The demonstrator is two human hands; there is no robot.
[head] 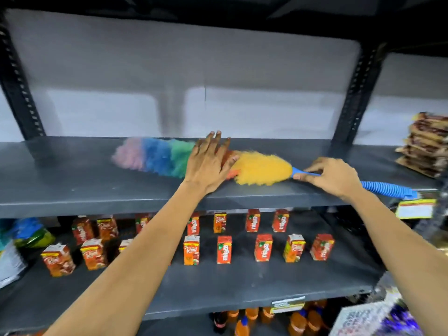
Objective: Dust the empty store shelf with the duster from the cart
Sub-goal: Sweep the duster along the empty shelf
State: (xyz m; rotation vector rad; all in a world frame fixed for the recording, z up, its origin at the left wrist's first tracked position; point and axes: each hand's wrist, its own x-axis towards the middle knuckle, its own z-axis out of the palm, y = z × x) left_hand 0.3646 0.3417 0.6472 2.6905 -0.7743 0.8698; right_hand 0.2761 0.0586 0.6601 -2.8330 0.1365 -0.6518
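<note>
Fluffy rainbow-coloured duster (261,168) lying across dark grey metal shelf (72,175). Right hand (332,177) pinching blue plastic handle; left hand (208,161) spread flat, pressing orange fibres.

Grey back wall (218,69); black slotted uprights (21,93).

my duster (261,169) goes pink, blue, green, orange, yellow, blue ribbed handle, on a dark grey shelf (84,180); red-orange cartons (224,249) below
</note>
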